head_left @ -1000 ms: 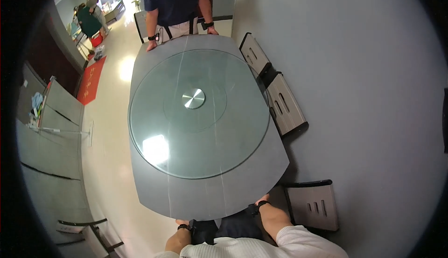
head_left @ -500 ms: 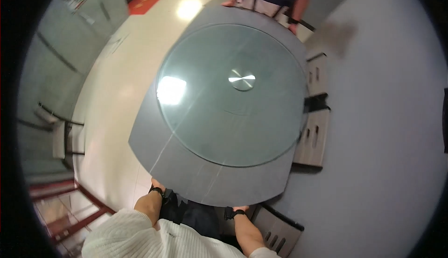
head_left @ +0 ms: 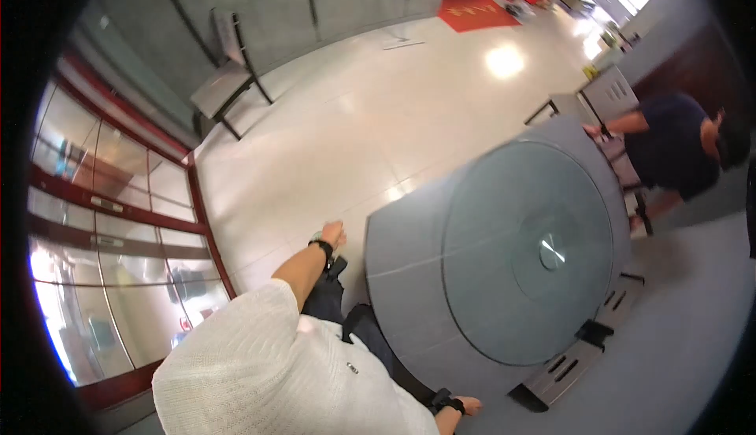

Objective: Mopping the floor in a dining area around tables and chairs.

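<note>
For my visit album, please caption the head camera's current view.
A grey table bearing a round glass lazy Susan stands between the white-sweatered camera wearer and a dark-shirted person.

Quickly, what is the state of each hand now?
Left hand: off the grey, white-veined table, nothing seen in it; open or closed cannot be told.
Right hand: near the table's edge; its grip cannot be told.

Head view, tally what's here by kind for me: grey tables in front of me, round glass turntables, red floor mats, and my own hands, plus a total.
Grey table: 1
Round glass turntable: 1
Red floor mat: 1
Your left hand and right hand: 2
Total: 5
</note>
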`<state>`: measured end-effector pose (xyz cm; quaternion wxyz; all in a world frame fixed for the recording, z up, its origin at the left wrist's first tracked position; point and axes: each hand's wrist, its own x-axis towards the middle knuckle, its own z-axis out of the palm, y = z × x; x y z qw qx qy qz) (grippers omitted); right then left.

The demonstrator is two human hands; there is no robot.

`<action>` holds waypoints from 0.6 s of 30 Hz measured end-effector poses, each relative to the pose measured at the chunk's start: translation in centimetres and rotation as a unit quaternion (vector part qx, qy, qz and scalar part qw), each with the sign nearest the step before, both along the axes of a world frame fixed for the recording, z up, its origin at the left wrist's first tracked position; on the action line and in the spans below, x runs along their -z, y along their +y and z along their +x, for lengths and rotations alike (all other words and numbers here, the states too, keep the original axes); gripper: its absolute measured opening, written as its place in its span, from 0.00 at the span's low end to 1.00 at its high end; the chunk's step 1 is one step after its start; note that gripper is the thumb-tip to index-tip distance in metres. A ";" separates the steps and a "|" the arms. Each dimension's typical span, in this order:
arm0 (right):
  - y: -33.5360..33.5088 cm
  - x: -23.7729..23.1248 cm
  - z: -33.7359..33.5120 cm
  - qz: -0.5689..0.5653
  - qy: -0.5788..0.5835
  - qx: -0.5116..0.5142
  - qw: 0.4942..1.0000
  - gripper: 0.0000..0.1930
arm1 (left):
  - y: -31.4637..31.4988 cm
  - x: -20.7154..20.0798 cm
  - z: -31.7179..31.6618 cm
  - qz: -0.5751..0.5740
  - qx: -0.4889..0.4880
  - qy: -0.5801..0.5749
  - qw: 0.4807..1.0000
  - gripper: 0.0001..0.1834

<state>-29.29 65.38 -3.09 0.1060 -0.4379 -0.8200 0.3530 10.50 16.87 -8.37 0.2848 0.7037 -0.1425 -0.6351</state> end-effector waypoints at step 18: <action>-57.2 -12.1 34.2 -0.219 0.058 -0.608 0.761 0.16 | -8.0 -4.2 43.1 -0.081 -0.297 0.039 0.951 0.14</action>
